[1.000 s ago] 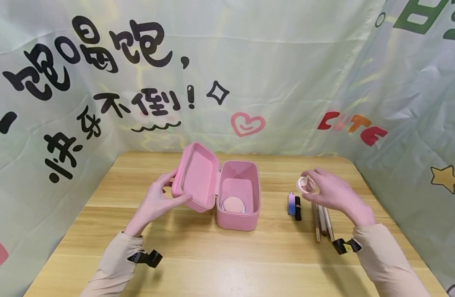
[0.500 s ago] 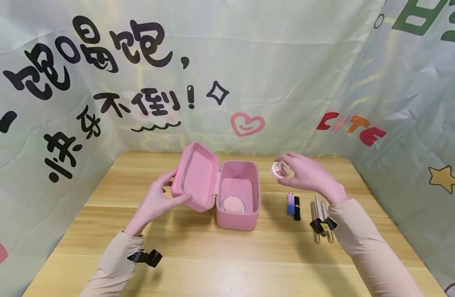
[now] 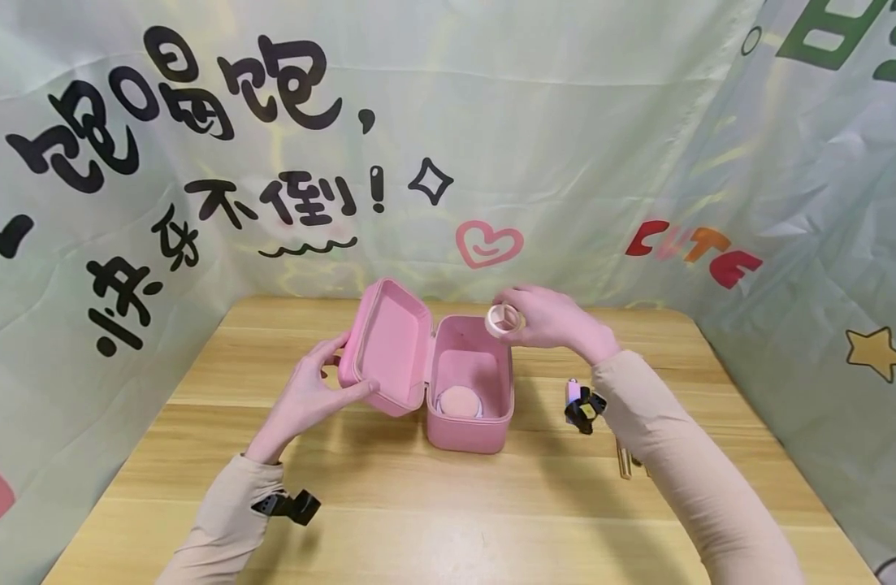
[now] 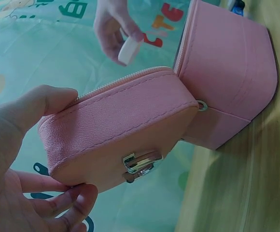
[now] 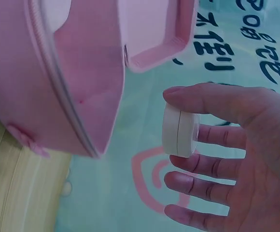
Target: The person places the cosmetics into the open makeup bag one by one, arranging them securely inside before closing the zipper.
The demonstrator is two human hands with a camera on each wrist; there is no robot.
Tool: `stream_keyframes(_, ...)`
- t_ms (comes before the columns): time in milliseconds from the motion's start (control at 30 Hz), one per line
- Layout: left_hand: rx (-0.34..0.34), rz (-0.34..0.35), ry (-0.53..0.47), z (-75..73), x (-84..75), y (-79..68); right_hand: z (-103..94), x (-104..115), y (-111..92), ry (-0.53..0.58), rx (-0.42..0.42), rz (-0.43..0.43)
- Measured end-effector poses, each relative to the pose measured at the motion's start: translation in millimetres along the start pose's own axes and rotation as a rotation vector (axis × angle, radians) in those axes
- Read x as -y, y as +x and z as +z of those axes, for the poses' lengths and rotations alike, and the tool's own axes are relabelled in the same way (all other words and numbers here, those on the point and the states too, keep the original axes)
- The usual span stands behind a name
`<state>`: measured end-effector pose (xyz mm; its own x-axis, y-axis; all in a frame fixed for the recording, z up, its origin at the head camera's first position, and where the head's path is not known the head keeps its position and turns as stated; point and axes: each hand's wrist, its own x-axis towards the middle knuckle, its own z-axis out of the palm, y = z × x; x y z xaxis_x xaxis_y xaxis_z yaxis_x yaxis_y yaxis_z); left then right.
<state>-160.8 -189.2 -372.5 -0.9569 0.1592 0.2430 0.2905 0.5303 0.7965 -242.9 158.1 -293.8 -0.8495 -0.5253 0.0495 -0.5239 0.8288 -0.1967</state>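
A pink makeup case [image 3: 465, 436] stands on the table with its lid [image 3: 395, 349] swung out to the left. My left hand [image 3: 318, 398] grips the lid's outer end, thumb on the rim side and fingers beneath, as the left wrist view shows. A metal clasp [image 4: 142, 163] sits on the lid. Between thumb and fingers, my right hand [image 3: 553, 318] pinches a round white compact [image 3: 502, 322] with a divided top, over the case's back right corner. In the right wrist view the compact [image 5: 177, 129] is apart from the case. Inside the case lies a round pink, white-rimmed item [image 3: 460, 402].
Right of the case, a pink-and-blue tube [image 3: 572, 390] lies partly behind the right wrist camera [image 3: 585, 409]. Slim gold-ended tubes [image 3: 624, 461] are mostly hidden under the right sleeve [image 3: 674, 439]. A printed cloth [image 3: 564, 146] hangs behind the wooden table [image 3: 418, 520].
My right hand has carried the compact left, from above the slim tubes to the case's back right corner. The left hand keeps its hold on the lid, and the case stays put.
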Motion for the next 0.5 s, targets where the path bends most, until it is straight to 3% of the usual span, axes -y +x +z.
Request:
stream_keyframes(200,0.005,0.001,-0.004,0.4,-0.8,1.5,8.3,14,29,0.003,0.086,-0.003)
stream_keyframes(500,0.009,0.002,-0.011,0.8,-0.7,2.6,36.7,29,62,-0.002,0.292,0.072)
